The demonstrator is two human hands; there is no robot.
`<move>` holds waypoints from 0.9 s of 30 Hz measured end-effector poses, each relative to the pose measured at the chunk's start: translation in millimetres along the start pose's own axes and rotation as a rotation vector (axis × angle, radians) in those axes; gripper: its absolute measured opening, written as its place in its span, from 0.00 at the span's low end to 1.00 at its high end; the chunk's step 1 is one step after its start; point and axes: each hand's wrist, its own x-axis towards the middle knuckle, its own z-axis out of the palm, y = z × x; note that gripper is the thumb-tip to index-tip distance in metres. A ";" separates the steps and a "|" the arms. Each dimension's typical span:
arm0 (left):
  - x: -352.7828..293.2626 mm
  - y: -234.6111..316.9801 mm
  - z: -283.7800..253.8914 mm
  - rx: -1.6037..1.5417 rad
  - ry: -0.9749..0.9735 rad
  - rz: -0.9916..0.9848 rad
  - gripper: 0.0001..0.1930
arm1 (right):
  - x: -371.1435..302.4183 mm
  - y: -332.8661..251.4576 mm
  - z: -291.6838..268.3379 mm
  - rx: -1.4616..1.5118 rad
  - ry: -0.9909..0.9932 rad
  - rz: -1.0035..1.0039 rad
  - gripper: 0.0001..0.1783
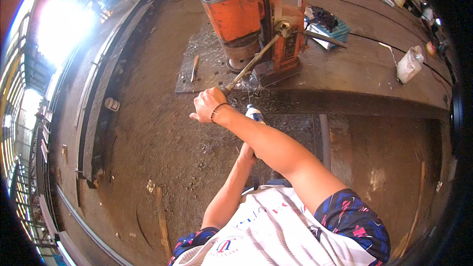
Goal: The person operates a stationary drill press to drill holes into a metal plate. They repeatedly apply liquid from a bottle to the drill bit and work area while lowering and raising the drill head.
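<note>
Two bare hands: both forearms in view, right crossing over left just below the work.
Right hand [209, 104]: fingers curled fully round the grip end of a long brownish metal lever [253, 66]; thumb side points left. Dark beaded bracelet [218, 112] on the wrist.
Left hand [248, 152]: beneath the right forearm, closed at the lower part of a slim white-and-blue bottle [254, 113]; exact finger placement hidden.
Bottle: tilted, nozzle upward, near the drill's lower end. Thin pale line seen above the nozzle; cannot tell whether liquid.
Drill: large orange machine with a black cap [231, 22], leaning in this view, beyond the hands. Lever joins it at a round hub [284, 28]; a second, dark rod [325, 38] extends right from there.
Plate: flat dark steel plate [185, 79] beneath the drill's working end; thin orange-brown stick [195, 68] lying on its left part. Shavings scattered around the working end.
Right of drill: teal-and-white box [337, 34] with a crumpled black cloth [323, 18] on it; farther right, translucent whitish plastic jug [410, 65], upright but slightly tilted in view.
Ground: dark brown, littered; small white cylindrical container [112, 104] at left, well apart from the hands.
</note>
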 end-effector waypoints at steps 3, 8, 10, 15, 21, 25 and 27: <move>6.5 -10.5 -1.3 0.040 -0.022 0.080 0.11 | -4.5 -1.2 -14.0 0.025 -0.082 -0.038 0.31; -1.3 -11.1 17.9 -0.264 0.045 -0.072 0.21 | -2.2 3.6 1.6 -0.019 -0.021 -0.057 0.20; 0.4 -6.7 29.3 -0.309 -0.023 0.006 0.17 | 3.0 2.8 11.0 -0.052 -0.018 -0.046 0.14; 7.9 -14.7 33.4 -0.430 -0.081 0.048 0.12 | 5.3 2.9 17.5 -0.050 0.034 -0.019 0.12; 10.7 -18.1 37.2 -0.439 0.008 0.025 0.15 | 8.8 2.1 21.5 -0.066 0.037 -0.013 0.11; 5.5 -14.5 39.6 -0.415 0.014 0.034 0.16 | 7.4 1.1 21.9 -0.046 0.045 -0.020 0.11; -1.3 -11.0 42.0 -0.325 0.044 0.000 0.19 | 7.5 3.9 22.0 -0.045 0.043 -0.013 0.11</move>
